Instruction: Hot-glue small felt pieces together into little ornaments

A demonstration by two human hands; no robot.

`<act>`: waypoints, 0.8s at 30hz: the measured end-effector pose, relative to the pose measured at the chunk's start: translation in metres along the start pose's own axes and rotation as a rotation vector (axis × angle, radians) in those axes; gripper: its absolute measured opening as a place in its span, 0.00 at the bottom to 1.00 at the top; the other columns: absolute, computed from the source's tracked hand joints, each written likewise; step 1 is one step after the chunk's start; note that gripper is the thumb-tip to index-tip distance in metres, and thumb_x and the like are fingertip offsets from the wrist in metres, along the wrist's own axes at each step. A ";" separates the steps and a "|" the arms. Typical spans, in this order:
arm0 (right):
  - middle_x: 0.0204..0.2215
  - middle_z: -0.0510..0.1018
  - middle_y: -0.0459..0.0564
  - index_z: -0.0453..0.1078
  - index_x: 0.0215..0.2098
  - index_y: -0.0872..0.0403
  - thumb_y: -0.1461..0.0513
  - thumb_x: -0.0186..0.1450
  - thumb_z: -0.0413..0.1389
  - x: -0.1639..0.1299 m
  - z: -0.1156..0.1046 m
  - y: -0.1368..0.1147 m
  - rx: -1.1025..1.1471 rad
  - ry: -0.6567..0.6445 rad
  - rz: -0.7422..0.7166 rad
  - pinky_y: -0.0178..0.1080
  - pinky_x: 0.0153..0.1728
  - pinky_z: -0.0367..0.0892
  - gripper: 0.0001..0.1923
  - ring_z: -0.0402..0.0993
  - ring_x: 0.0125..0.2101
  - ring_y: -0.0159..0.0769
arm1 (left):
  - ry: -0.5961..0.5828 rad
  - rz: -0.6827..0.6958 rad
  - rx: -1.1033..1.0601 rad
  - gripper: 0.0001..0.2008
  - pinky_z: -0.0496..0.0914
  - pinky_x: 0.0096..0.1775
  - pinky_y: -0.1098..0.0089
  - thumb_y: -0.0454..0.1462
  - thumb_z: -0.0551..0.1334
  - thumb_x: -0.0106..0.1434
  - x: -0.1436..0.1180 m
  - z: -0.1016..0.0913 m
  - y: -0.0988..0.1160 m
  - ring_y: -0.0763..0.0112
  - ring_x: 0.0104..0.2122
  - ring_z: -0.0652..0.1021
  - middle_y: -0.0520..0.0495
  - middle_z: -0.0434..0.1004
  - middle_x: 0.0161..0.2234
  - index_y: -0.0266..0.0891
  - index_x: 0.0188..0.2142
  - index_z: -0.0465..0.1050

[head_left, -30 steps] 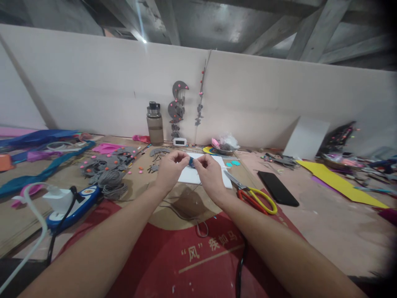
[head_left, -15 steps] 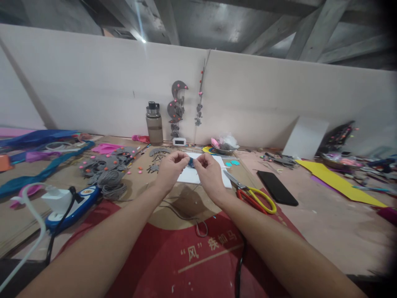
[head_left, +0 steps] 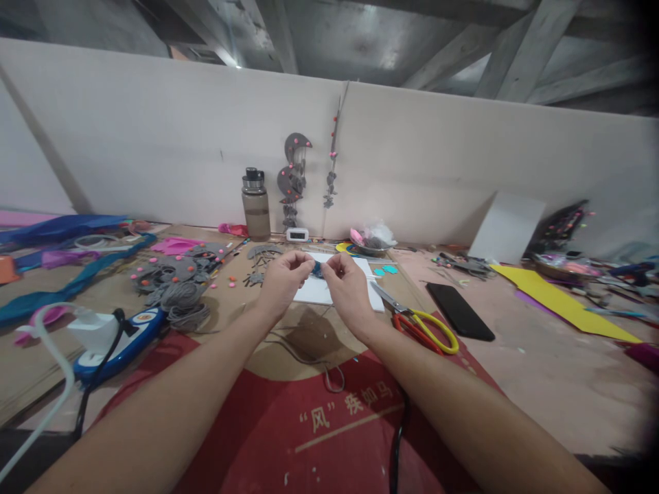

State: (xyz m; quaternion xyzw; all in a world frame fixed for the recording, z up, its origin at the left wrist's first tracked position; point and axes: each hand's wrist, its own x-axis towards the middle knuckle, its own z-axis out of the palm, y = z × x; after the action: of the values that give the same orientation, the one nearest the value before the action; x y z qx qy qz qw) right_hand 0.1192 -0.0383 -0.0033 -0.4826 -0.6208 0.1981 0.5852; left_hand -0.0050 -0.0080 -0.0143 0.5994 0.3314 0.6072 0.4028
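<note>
Between the fingertips of my two hands is a small dark blue piece (head_left: 318, 269), mostly covered by the fingers; its exact kind cannot be made out. My left hand (head_left: 284, 280) pinches its left side, and my right hand (head_left: 346, 283) pinches its right side. Both are held above a white sheet (head_left: 314, 293). Scissors (head_left: 419, 322) with one red and one yellow handle lie just right of my right hand. Small turquoise cutouts (head_left: 386, 271) rest beyond it. A grey cord (head_left: 296, 353) trails over the cardboard below my hands.
Grey felt pieces with pink and orange balls (head_left: 180, 271) lie left, near a blue power strip (head_left: 121, 343). A bottle (head_left: 256, 209), a small white digital display (head_left: 297, 235) and a bowl (head_left: 373, 248) stand along the back board. On the right are a black phone (head_left: 460, 311) and yellow sheet (head_left: 566, 303).
</note>
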 end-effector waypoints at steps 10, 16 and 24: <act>0.24 0.66 0.41 0.61 0.29 0.52 0.58 0.58 0.50 0.001 0.000 0.004 0.015 0.012 -0.005 0.33 0.27 0.56 0.05 0.61 0.25 0.30 | -0.010 -0.008 -0.012 0.08 0.56 0.22 0.75 0.40 0.61 0.53 0.000 0.000 0.000 0.80 0.18 0.62 0.56 0.63 0.19 0.36 0.28 0.69; 0.20 0.65 0.40 0.66 0.39 0.52 0.57 0.59 0.50 0.002 0.000 0.007 0.071 -0.049 0.055 0.33 0.25 0.57 0.12 0.61 0.22 0.31 | -0.026 -0.016 -0.018 0.07 0.56 0.22 0.75 0.40 0.61 0.54 -0.001 0.001 0.002 0.79 0.18 0.62 0.56 0.62 0.18 0.37 0.27 0.69; 0.24 0.71 0.45 0.68 0.30 0.54 0.57 0.59 0.50 0.002 0.000 0.006 0.096 -0.031 0.025 0.34 0.27 0.59 0.10 0.63 0.25 0.31 | -0.029 -0.052 -0.057 0.08 0.56 0.21 0.75 0.40 0.62 0.53 -0.001 0.001 0.001 0.80 0.18 0.62 0.55 0.63 0.18 0.36 0.27 0.69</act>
State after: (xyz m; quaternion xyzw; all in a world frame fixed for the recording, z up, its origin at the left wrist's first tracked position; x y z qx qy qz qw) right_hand 0.1216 -0.0337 -0.0067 -0.4586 -0.6136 0.2422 0.5954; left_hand -0.0040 -0.0093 -0.0138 0.5878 0.3236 0.5968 0.4401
